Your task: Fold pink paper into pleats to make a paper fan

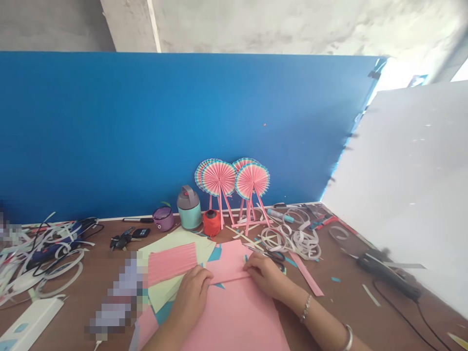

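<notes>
A pink paper sheet [226, 261] lies in front of me, with a narrow folded band along its near edge. My left hand [193, 291] grips the left end of that fold, fingers bent and pressed together. At the right end, my right hand [263, 273] pinches the same fold. Beneath is a larger pink sheet [239, 324] reaching toward me. Left of the fold rests a pleated pink paper [172, 263] on pale green sheets [166, 292]. Scissors [280, 258] lie just beyond my right hand, partly hidden by it.
Pink paper fans [218, 179] on stick legs stand by the blue partition [146, 131]. Nearby are a turquoise container [190, 215], red twine [211, 223] and a purple cup [163, 218]. Curled paper strips [305, 241] lie right, a black corded tool [387, 275] farther right, and a power strip [31, 324] left.
</notes>
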Motion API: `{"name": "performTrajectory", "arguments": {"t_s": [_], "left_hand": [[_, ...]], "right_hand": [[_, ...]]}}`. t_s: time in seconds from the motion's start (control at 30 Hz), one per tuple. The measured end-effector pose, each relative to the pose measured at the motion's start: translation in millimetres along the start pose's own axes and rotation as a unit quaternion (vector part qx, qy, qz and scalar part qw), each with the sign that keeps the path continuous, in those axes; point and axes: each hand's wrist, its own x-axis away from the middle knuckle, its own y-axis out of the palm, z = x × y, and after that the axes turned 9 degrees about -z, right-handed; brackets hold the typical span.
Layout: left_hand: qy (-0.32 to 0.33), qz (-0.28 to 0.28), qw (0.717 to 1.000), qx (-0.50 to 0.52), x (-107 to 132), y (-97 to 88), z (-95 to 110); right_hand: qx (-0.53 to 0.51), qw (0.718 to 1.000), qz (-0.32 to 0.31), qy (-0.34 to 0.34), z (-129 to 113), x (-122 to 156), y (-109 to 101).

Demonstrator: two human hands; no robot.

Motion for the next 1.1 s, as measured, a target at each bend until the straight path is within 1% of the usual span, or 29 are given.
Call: {"name": "performTrajectory", "arguments": {"t_s": [0.17, 0.33, 0.47, 0.63, 0.73, 0.87, 1.0, 1.1], "left_hand": [[-0.005, 0.005, 1.0, -0.002, -3, -2.3, -1], [-0.006, -0.001, 1.0, -0.002, -5, -2.8, -2], [-0.004, -0.01, 1.0, -0.016, -3, -3.9, 1], [0.007, -0.022, 0.995, -0.092, -1, -5.5, 5], [0.053, -0.027, 0.987, -0.152, -2, -4.6, 6], [0.121, -0.045, 0.971, -0.201, -4, -1.3, 7], [0.128, -0.057, 0.966, -0.218, -4, -1.5, 9], [0.123, -0.05, 0.971, -0.201, -3, -6.5, 7]], "right_hand": [[-0.012, 0.997, 0.019, 0.068, 2, -4, 3], [-0.024, 0.997, 0.026, 0.071, 6, -7, 6], [-0.006, 0.997, 0.031, 0.075, 1, -6, 7], [0.051, 0.995, 0.029, 0.075, -8, -4, 7], [0.126, 0.99, 0.024, 0.05, -10, -2, 10], [0.262, 0.965, 0.01, -0.026, -11, 0, 15], [0.308, 0.945, -0.009, -0.115, -10, 2, 17], [0.314, 0.942, -0.018, -0.12, -9, 2, 13]]}}
